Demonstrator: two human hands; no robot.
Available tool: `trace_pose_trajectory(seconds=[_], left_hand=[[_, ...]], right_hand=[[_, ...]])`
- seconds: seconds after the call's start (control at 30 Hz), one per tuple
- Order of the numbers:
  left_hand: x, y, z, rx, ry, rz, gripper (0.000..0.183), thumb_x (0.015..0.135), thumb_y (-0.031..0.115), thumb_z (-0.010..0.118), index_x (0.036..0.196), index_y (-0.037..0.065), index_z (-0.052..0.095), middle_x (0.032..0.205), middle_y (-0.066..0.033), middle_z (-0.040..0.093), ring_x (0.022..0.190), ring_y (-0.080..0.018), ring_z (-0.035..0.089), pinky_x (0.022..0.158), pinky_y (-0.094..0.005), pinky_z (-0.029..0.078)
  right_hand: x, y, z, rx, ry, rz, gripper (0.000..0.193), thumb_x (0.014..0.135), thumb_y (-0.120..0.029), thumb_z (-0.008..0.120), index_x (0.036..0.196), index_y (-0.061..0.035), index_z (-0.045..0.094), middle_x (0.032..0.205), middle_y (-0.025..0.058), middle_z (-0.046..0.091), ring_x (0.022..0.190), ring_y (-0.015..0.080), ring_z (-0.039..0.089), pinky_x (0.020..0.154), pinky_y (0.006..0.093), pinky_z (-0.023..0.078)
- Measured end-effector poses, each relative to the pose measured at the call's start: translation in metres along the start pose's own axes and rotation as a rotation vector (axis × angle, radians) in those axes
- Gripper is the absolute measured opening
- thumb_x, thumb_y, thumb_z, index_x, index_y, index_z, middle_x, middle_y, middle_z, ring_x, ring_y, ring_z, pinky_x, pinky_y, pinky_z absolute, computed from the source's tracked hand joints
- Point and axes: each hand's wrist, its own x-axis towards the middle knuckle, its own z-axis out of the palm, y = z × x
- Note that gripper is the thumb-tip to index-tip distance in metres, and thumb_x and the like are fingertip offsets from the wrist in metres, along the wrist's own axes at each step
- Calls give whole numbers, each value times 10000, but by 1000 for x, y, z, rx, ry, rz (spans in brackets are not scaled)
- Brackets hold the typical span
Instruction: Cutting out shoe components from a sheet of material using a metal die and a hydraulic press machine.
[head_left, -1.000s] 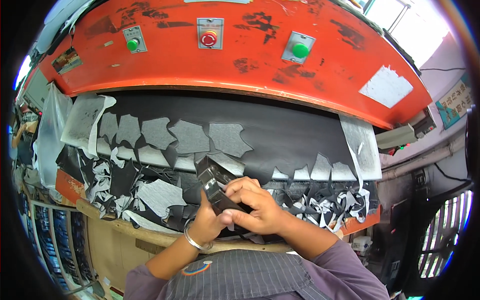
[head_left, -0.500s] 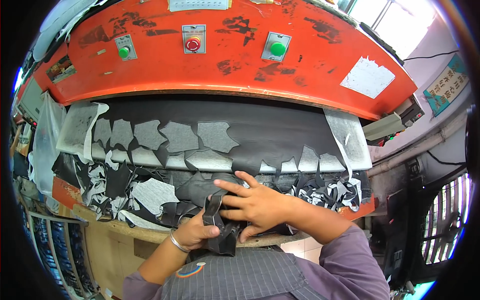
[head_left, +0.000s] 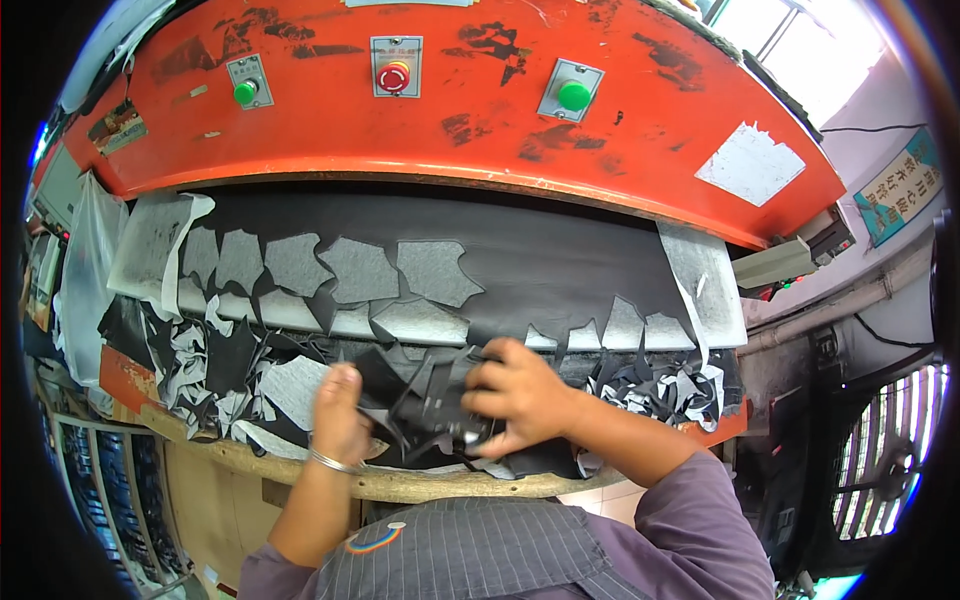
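Observation:
My right hand (head_left: pixel 520 395) has its fingers curled on the right side of a black, angular frame that looks like a cutting die (head_left: pixel 430 400). The die is tilted and blurred by motion over the front edge of the bench. My left hand (head_left: pixel 340 415) is just left of it, smeared, so its grip does not show. Behind the hands lies a black leather-like sheet (head_left: pixel 560 250), with several star-like cut-outs (head_left: pixel 358 270) showing grey along its left part and ragged notches along its front edge.
Dark and grey scraps (head_left: pixel 210 375) pile up at the left front, with more scraps (head_left: pixel 660 385) at the right. A red machine beam (head_left: pixel 330 120) spans the back, carrying green buttons (head_left: pixel 574 96) and a red stop button (head_left: pixel 393 77). A clear plastic bag (head_left: pixel 92 270) hangs at left.
My left hand has moved left and up, away from the right hand. The black die has been lifted and turned between them, and my right hand's fingers have curled onto it.

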Motion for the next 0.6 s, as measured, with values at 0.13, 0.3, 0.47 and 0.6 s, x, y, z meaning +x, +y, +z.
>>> trace_pose_trajectory(seconds=[0.13,0.3,0.47,0.6], left_hand=[[12,45,-32,763,298,671,336,942,172,560,1211,-14,485,1173,-119,575,1107,-228,551,974,-329,406],[41,85,27,577,37,697,365,907,137,575,1239,7,496,1174,-149,610,1119,-237,564,981,-357,416],[91,45,89,711,-276,616,419,867,98,541,1271,24,458,1142,-163,652,1042,-323,617,938,-403,449],[115,-6,116,917,-284,732,490,863,59,477,1336,-18,375,1193,-181,622,1166,-332,544,1083,-469,301]], right_hand=[[-13,44,-10,-215,108,392,473,571,-451,801,860,-98,676,936,71,570,882,314,458,804,427,408],[-22,92,-6,-443,226,678,436,628,-488,774,817,-100,714,903,67,604,849,299,462,748,394,425],[-15,90,5,-461,126,719,541,639,-514,780,970,-96,690,1042,106,586,930,328,500,790,412,451],[-31,98,-3,-299,198,740,781,622,-472,815,1266,-117,551,1239,167,521,1111,385,496,919,444,445]])
